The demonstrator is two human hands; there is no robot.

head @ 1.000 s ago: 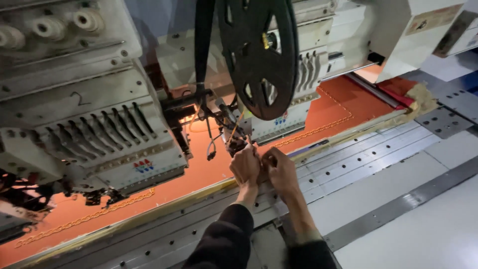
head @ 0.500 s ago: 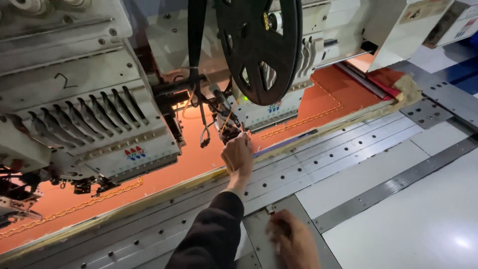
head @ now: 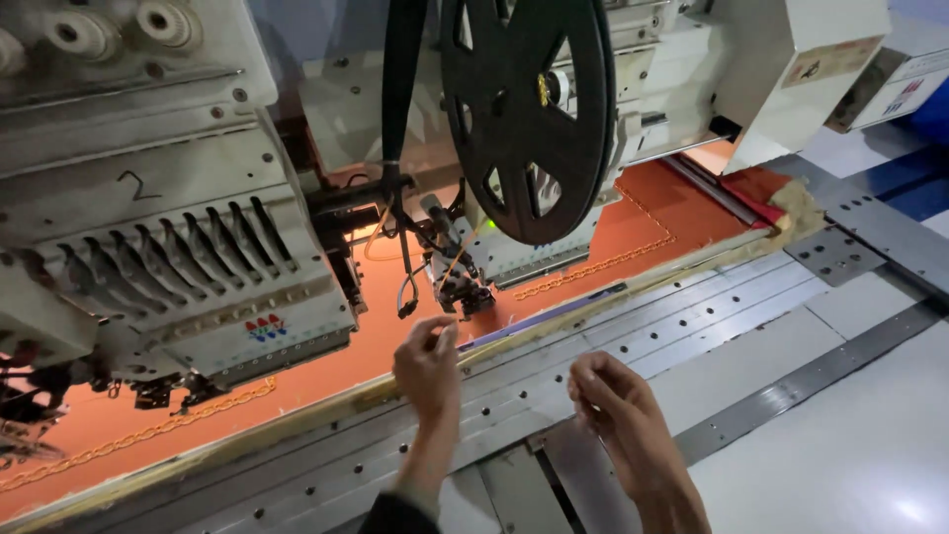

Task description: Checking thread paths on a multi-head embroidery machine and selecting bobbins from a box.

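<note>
My left hand (head: 427,364) is raised just below the small sewing attachment (head: 461,285) of an embroidery machine, with thumb and forefinger pinched together. My right hand (head: 615,413) hovers over the metal table (head: 751,297) to the right of it, fingers curled and pinched. Whether a thread runs between the hands is too fine to tell. A large black reel (head: 524,109) hangs above the attachment. Orange fabric (head: 376,341) with a gold chain-like line (head: 593,265) lies under the heads.
A multi-needle embroidery head (head: 188,267) stands at the left, another white head (head: 781,69) at the right. A padded frame edge (head: 326,407) borders the fabric. The perforated steel table and grey rails (head: 811,381) fill the near side.
Both hands were together at the sewing attachment. The right hand then pulled back low towards me and now sits to the right of the left hand, which has dropped slightly away from the attachment.
</note>
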